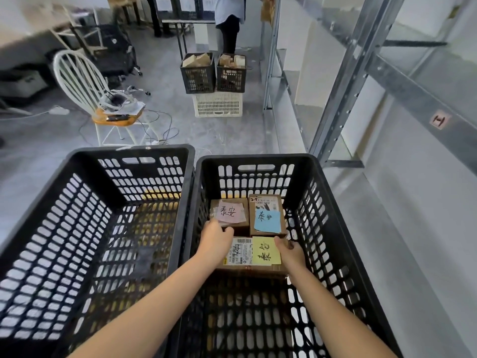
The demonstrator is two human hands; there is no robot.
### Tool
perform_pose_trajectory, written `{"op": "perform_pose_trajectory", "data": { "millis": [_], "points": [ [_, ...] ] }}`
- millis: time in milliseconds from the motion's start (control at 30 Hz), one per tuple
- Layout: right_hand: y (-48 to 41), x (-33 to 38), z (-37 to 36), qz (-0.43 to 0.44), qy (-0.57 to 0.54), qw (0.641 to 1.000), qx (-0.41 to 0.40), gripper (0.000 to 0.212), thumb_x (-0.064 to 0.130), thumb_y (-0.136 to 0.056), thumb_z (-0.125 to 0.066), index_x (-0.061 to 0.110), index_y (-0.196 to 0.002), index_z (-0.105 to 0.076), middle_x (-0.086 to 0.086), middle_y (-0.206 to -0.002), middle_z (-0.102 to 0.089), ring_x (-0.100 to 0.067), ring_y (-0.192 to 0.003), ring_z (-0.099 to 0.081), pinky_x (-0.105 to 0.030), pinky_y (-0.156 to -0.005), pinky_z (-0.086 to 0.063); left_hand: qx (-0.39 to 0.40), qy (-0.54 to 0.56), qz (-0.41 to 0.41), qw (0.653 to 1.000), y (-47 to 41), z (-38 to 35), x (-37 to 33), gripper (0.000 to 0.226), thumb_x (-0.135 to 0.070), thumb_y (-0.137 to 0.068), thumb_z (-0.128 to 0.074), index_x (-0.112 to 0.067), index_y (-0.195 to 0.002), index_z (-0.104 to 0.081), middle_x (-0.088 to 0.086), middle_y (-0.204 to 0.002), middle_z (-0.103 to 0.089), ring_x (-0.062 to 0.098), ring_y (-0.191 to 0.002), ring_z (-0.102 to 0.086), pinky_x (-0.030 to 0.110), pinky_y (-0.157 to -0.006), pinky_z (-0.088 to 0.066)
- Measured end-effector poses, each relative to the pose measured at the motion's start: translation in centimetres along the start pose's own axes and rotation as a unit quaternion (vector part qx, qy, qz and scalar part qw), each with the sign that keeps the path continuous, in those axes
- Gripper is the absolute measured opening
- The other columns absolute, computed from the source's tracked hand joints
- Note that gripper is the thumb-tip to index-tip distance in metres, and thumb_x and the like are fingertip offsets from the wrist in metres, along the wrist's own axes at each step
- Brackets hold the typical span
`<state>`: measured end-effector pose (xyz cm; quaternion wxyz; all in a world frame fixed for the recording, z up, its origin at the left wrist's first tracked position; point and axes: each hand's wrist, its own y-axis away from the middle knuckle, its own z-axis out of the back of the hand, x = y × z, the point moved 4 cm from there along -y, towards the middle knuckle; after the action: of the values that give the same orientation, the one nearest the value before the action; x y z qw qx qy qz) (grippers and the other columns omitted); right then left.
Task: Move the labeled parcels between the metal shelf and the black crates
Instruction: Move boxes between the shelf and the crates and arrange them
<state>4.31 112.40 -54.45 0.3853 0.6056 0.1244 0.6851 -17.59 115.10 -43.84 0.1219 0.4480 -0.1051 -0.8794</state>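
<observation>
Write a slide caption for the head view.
Left hand and right hand hold the yellow-noted parcel in the right black crate.

Pink note (231,212): "泰安", on left rear box (242,225).
Blue note (267,221): "泰安", on right rear box (253,229).
Yellow note (265,250): "泰安", written sideways, on near box (247,270).

Both arms out, forearms bare; left hand (215,240) and right hand (290,250) curl round opposite ends of one parcel (247,251).
</observation>
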Motion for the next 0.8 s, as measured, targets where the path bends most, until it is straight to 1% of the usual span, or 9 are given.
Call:
{"op": "perform_pose_trajectory", "data": {
  "millis": [167,233,300,333,400,467,533,600,800],
  "points": [
    [1.7,3.6,0.8,0.112,0.182,0.975,-0.061,0.06,0.039,-0.101,-0.053,0.004,-0.147,-0.041,-0.017,-0.146,-0.047,-0.033,-0.131,-0.05,-0.045,-0.104,-0.046,-0.001,-0.041,-0.063,0.997,0.1,0.9,-1.5,0.029,-0.012,-0.098,-0.049,-0.011,-0.126,-0.055,0.008,-0.126,-0.056,0.003,-0.077,-0.05,0.01,-0.051,-0.036],
    [3.0,5.5,1.5,0.171,0.214,0.96,-0.061,0.055,0.035,-0.102,-0.051,0.005,-0.147,-0.041,-0.017,-0.147,-0.045,-0.031,-0.132,-0.049,-0.043,-0.105,-0.046,-0.005,-0.06,-0.093,0.994,0.3,1.6,-2.6,0.032,-0.011,-0.097,-0.049,-0.008,-0.129,-0.053,0.011,-0.129,-0.055,0.007,-0.088,-0.051,0.014,-0.068,-0.042],
    [4.8,7.5,2.3,0.225,0.235,0.944,-0.052,0.053,0.03,-0.103,-0.049,0.007,-0.149,-0.038,-0.014,-0.151,-0.041,-0.028,-0.135,-0.046,-0.032,-0.099,-0.046,-0.004,-0.081,-0.129,0.988,0.8,2.3,-3.8,0.039,-0.013,-0.098,-0.049,-0.005,-0.136,-0.049,0.012,-0.136,-0.053,0.014,-0.108,-0.052,0.02,-0.089,-0.042],
    [5.8,8.6,2.6,0.248,0.256,0.933,-0.05,0.053,0.03,-0.104,-0.049,0.009,-0.151,-0.036,-0.012,-0.152,-0.04,-0.026,-0.137,-0.044,-0.027,-0.095,-0.043,0.001,-0.088,-0.149,0.985,1.1,2.6,-4.4,0.04,-0.014,-0.099,-0.048,-0.004,-0.137,-0.049,0.012,-0.136,-0.053,0.013,-0.107,-0.052,0.014,-0.087,-0.04],
    [8.1,10.6,3.0,0.293,0.309,0.903,-0.053,0.053,0.032,-0.104,-0.047,0.011,-0.152,-0.034,-0.009,-0.153,-0.04,-0.023,-0.138,-0.043,-0.021,-0.09,-0.038,0.015,-0.087,-0.182,0.979,1.7,2.9,-5.4,0.04,-0.012,-0.098,-0.049,-0.003,-0.137,-0.05,0.012,-0.135,-0.055,0.0,-0.086,-0.047,-0.002,-0.067,-0.036],
    [10.8,12.4,3.1,0.329,0.35,0.875,-0.058,0.054,0.034,-0.105,-0.047,0.013,-0.152,-0.034,-0.006,-0.154,-0.04,-0.021,-0.138,-0.044,-0.013,-0.085,-0.038,0.027,-0.089,-0.209,0.973,2.3,3.4,-6.3,0.043,-0.013,-0.097,-0.051,-0.005,-0.139,-0.049,0.01,-0.136,-0.054,-0.004,-0.084,-0.046,-0.006,-0.065,-0.033],
    [13.7,14.0,3.1,0.359,0.375,0.852,-0.065,0.056,0.035,-0.104,-0.047,0.013,-0.153,-0.033,-0.005,-0.156,-0.038,-0.021,-0.141,-0.041,-0.021,-0.096,-0.043,0.038,-0.106,-0.251,0.961,3.1,4.1,-7.2,0.043,-0.016,-0.097,-0.053,-0.006,-0.139,-0.048,0.009,-0.138,-0.052,0.01,-0.112,-0.05,0.004,-0.088,-0.028],
    [16.6,15.2,3.1,0.384,0.389,0.833,-0.083,0.056,0.035,-0.103,-0.049,0.013,-0.152,-0.035,-0.004,-0.156,-0.038,-0.022,-0.144,-0.037,-0.032,-0.109,-0.037,0.043,-0.12,-0.301,0.945,3.8,5.0,-8.1,0.044,-0.018,-0.096,-0.055,-0.006,-0.138,-0.048,0.009,-0.138,-0.051,0.019,-0.128,-0.044,0.019,-0.1,-0.029],
    [24.0,16.1,3.0,0.376,0.417,0.812,-0.158,0.06,0.036,-0.104,-0.047,0.012,-0.155,-0.03,-0.007,-0.16,-0.033,-0.024,-0.145,-0.033,-0.04,-0.119,-0.028,0.046,-0.156,-0.421,0.892,6.1,8.7,-9.3,0.053,-0.027,-0.096,-0.058,-0.005,-0.142,-0.043,0.01,-0.143,-0.046,0.024,-0.136,-0.036,0.032,-0.115,-0.022]
  ]
}}
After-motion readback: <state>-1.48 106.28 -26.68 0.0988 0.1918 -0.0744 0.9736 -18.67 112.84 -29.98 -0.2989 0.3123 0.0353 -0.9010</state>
